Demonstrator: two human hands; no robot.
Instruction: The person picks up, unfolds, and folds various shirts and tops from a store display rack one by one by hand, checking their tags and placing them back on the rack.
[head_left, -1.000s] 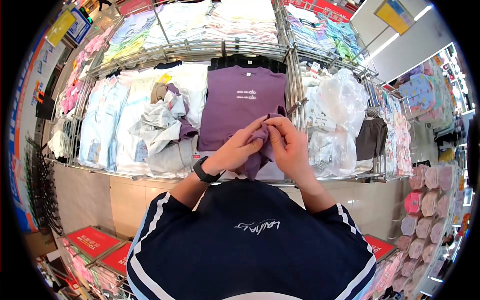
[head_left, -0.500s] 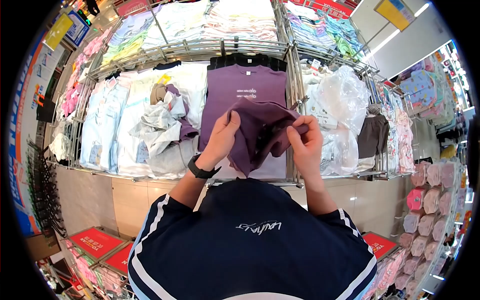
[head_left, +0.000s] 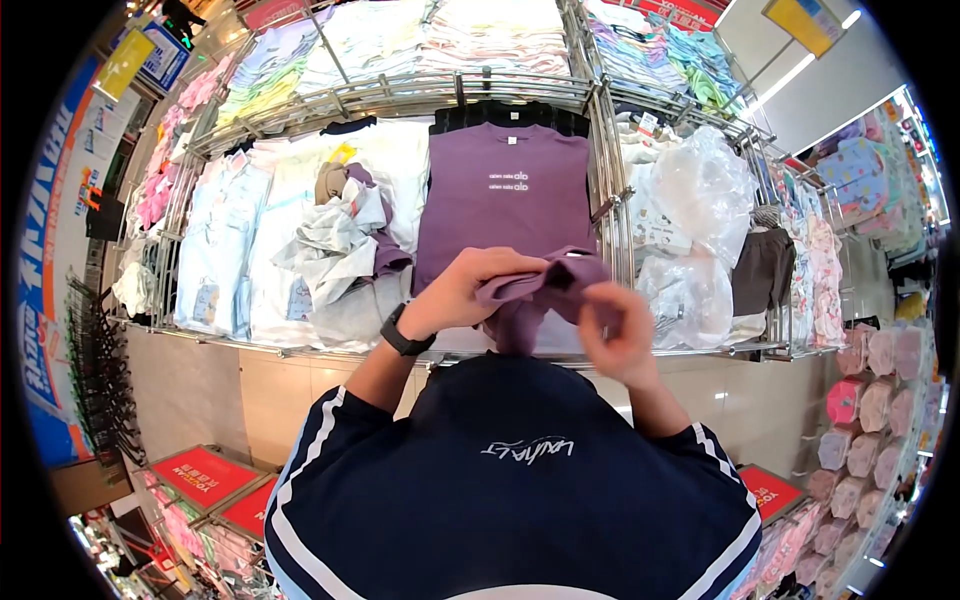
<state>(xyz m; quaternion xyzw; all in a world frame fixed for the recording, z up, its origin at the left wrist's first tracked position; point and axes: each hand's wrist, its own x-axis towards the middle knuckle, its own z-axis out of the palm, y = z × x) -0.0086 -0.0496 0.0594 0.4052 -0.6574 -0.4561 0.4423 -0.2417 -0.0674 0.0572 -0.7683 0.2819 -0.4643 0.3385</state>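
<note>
My left hand [head_left: 478, 283], with a black watch on its wrist, is closed on a bunched purple garment [head_left: 560, 285]. The cloth hangs in folds in front of my chest, so its exact kind does not show. At the garment's right edge is my right hand [head_left: 618, 335], its fingers curled but smeared by motion; whether they grip the cloth is unclear. Just beyond lies a flat, folded purple shirt [head_left: 505, 215] with white lettering. A heap of grey and purple clothes [head_left: 340, 235] sits to its left.
Metal rails [head_left: 618, 210] divide the display rack into sections. Light blue shirts [head_left: 215, 255] lie at the left, and clear plastic bags [head_left: 700, 200] at the right. Stacks of folded clothes [head_left: 495, 40] fill the upper shelf. Red signs [head_left: 200, 478] stand low behind me.
The purple garment has gone from spread between both hands to gathered in a smaller bunch. My left hand has turned inward and lower; my right hand has come down. The view has shifted slightly.
</note>
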